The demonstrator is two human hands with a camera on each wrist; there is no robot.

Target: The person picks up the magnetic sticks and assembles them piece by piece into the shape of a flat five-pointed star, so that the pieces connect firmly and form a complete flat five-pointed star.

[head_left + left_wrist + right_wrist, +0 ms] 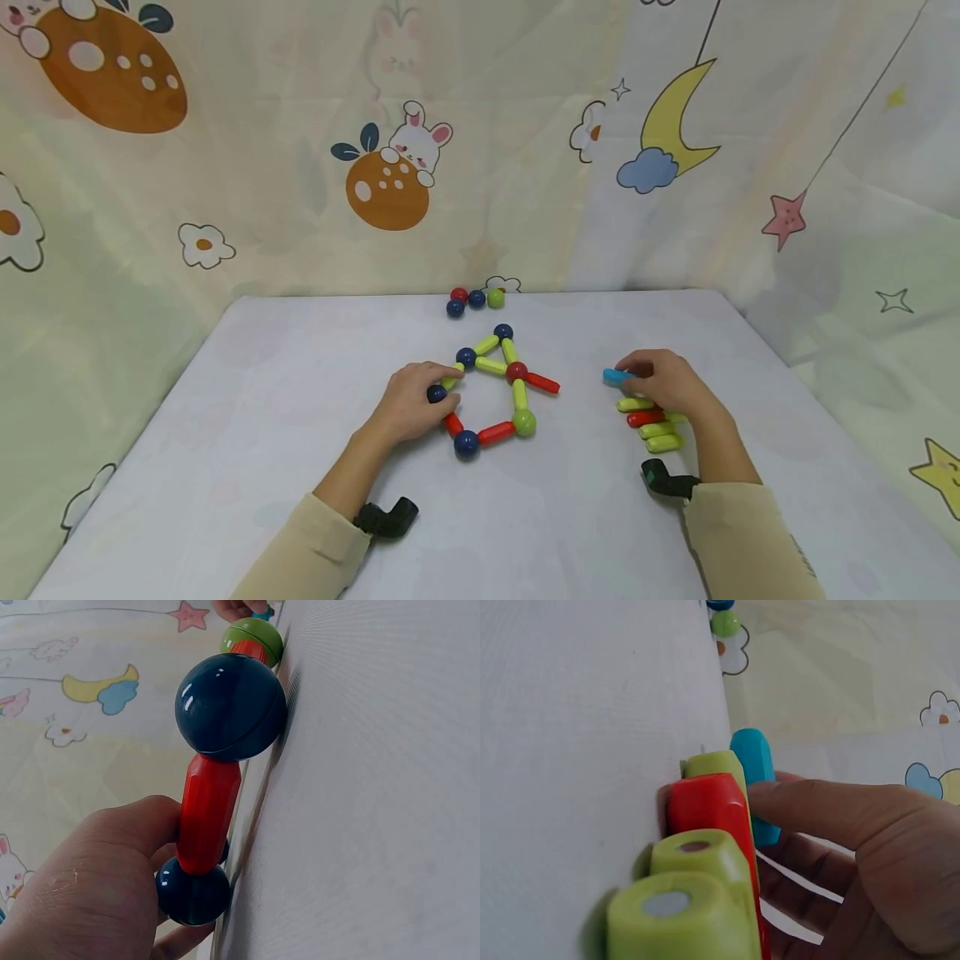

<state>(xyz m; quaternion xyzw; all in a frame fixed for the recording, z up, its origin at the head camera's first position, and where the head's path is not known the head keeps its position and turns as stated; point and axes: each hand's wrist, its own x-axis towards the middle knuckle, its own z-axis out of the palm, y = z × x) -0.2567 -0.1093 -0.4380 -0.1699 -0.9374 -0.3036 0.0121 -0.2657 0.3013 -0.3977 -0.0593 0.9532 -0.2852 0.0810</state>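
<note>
A ball-and-rod frame of magnetic building pieces lies on the table, with dark blue balls [467, 445], a red ball [517, 372], a green ball [525, 422] and red and yellow-green rods. My left hand [412, 404] holds its left corner, thumb and fingers around a dark blue ball [193, 891], the thumb beside a red rod [209, 814]. My right hand [667, 383] pinches a light blue rod [754, 780] between thumb and fingers, at the far end of a row of rods. A red rod [543, 383] sticks out to the right from the red ball.
Below the right hand, yellow-green rods [663, 443] and a red rod [646, 418] lie side by side. Several loose balls [476, 299] sit at the table's back edge. A patterned cloth [510, 167] hangs behind the white table [300, 350].
</note>
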